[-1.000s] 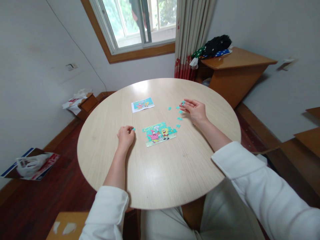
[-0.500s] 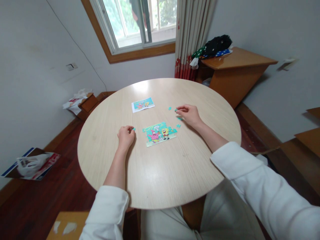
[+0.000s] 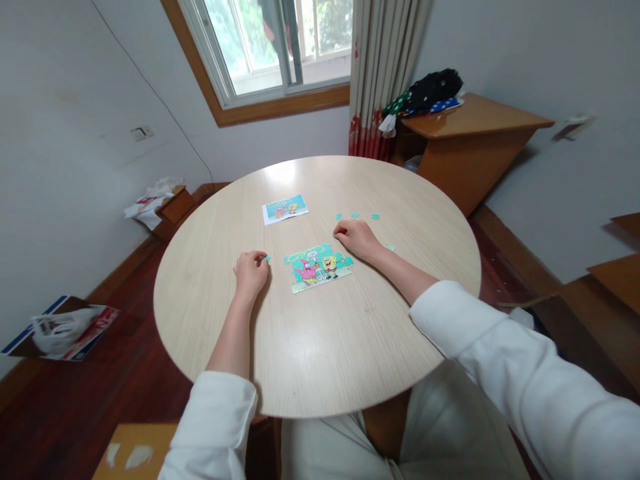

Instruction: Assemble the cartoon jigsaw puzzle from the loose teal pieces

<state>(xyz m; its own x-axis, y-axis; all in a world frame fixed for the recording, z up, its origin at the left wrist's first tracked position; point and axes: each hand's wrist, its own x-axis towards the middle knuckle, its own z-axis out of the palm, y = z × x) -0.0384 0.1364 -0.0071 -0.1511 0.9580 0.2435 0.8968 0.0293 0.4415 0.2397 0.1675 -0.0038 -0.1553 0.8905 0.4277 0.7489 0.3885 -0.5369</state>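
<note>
A partly joined jigsaw puzzle (image 3: 319, 268) with cartoon figures lies in the middle of the round table, its upper edge uneven. To its left, my left hand (image 3: 251, 272) rests on the table and pinches a teal puzzle piece (image 3: 267, 258) between thumb and forefinger. My right hand (image 3: 357, 239) is just beyond the puzzle's upper right corner, fingertips closed together. A sliver of teal shows at those fingertips, so a piece appears to be held there, mostly hidden. Loose teal pieces (image 3: 355, 215) lie behind my right hand, and another loose piece (image 3: 391, 247) is beside my right wrist.
A printed reference picture (image 3: 286, 209) of the same scene lies behind the puzzle. The pale round table (image 3: 320, 353) reaches up to my lap. Beyond it are a window, a curtain (image 3: 380, 80) and a wooden desk (image 3: 480, 117) with cloth on top.
My right hand has moved left from the loose pieces to the puzzle's upper right corner. Some loose pieces lie in different spots. My left hand has stayed in place.
</note>
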